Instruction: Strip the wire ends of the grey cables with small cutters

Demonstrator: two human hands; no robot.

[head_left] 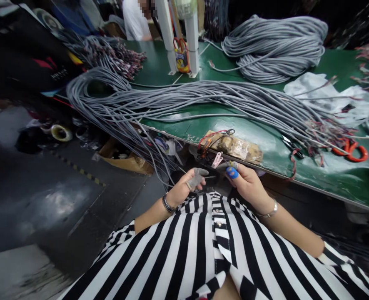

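My left hand (pixel 184 186), with grey covers on its fingers, is closed in front of my striped shirt. A thin grey cable end (pixel 210 178) sticks out of its fingertips toward the right. My right hand (pixel 250 183) faces it, thumb and fingers pinched together, with blue tape on the thumb and grey covering on a finger. What the right fingers pinch is too small to make out. Just beyond the hands, a pink clip (pixel 217 160) sits at the table edge, beside a tape-wrapped block (pixel 239 148) with thin red and black wires.
A long bundle of grey cables (pixel 178 95) lies across the green table (pixel 265 146), some strands hanging off its front edge. Behind are a coiled cable heap (pixel 275 46) and a post. Orange-handled scissors (pixel 353 151) lie right; a cardboard box (pixel 125 160) stands below left. A person is across the table.
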